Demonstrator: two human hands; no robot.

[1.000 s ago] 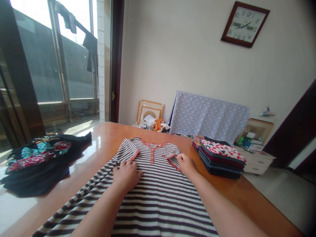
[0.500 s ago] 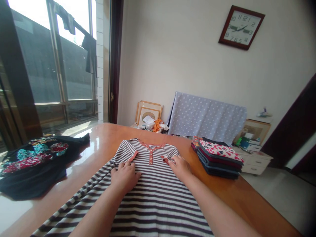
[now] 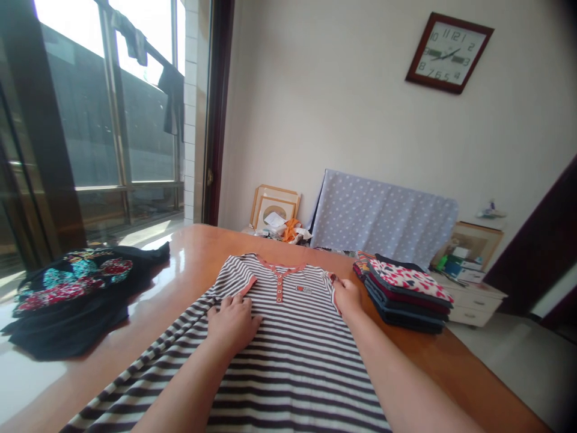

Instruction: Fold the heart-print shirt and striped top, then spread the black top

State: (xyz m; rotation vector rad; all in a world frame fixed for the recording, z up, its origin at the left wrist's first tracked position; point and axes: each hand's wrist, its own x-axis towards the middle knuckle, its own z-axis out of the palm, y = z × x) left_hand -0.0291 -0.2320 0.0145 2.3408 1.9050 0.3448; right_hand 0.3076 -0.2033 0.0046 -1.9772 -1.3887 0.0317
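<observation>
A black-and-white striped shirt (image 3: 288, 337) lies spread front up, its collar at the far end. Orange-brown trim edges its neck, button placket and short sleeves, and a small patch sits on the chest. My left hand (image 3: 232, 320) rests flat on the cloth just below the left sleeve, fingers spread. At the other side, my right hand (image 3: 347, 296) is closed on the right sleeve, thumb and fingers pinching near its trimmed edge. The lower end of the shirt runs out of view below.
A glossy wooden table (image 3: 433, 373) bears the shirt. On the left lies a black garment with sequins (image 3: 85, 300); a stack of folded clothes (image 3: 406, 294) stands close to my right hand. Beyond are a dotted cloth (image 3: 383, 210), picture frames (image 3: 274, 201) and a white drawer cabinet (image 3: 473, 307).
My right hand has moved outward and slightly up with the right sleeve, which was folded in over the chest. The chest patch now shows fully. My left hand stays on the cloth.
</observation>
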